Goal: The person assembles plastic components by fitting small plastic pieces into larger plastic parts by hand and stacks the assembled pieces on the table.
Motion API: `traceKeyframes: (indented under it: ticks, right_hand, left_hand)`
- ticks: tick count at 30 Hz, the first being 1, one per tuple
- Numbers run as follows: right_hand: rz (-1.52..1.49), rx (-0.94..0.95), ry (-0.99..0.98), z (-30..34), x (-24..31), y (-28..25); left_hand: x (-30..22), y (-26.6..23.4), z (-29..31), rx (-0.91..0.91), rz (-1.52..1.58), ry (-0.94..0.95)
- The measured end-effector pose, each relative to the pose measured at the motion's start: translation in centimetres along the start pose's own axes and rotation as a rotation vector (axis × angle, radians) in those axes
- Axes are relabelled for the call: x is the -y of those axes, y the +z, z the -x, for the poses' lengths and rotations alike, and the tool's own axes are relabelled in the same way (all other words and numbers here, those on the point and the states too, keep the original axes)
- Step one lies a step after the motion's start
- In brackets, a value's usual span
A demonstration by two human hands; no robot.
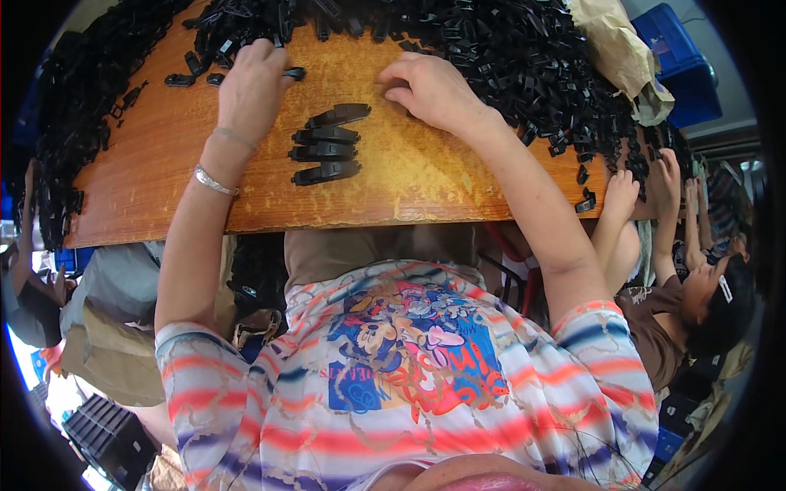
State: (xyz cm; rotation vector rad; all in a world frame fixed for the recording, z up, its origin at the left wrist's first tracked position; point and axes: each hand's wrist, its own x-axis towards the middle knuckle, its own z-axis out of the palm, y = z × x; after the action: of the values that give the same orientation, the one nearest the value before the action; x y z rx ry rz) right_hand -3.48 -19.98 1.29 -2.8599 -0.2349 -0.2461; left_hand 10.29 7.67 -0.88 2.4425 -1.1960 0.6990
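Note:
My left hand (252, 80) is at the near edge of the heap of black plastic parts, its fingers curled down. A small black plastic part (295, 74) sticks out beside its thumb side, and the fingers appear closed on it. Over the bare wood to the right, my right hand (434, 88) has its thumb and forefinger bent but apart, with nothing visible between them. Between my forearms several long black plastic parts (326, 153) lie in a column, roughly parallel, the farthest one (341, 114) slightly tilted.
A large heap of black parts (524, 61) covers the far and right side of the wooden table (426, 180); another heap (78, 106) lines the left. A paper bag (626, 61) and a blue bin (675, 61) stand far right. A co-worker's hand (622, 195) is at the right edge.

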Motion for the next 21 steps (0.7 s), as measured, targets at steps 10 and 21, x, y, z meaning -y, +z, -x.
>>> traceKeyframes:
  ticks: [10, 21]
  right_hand:
    - [-0.065, -0.114, -0.081, 0.5, -0.6, -1.2]
    - [0.229, 0.199, -0.056, -0.5, 2.8, -2.1]
  left_hand:
    - [-1.8, 0.6, -0.3, -0.012, 0.322, -0.047]
    - [-2.5, 0.3, 0.8, 0.092, 0.445, -0.121]
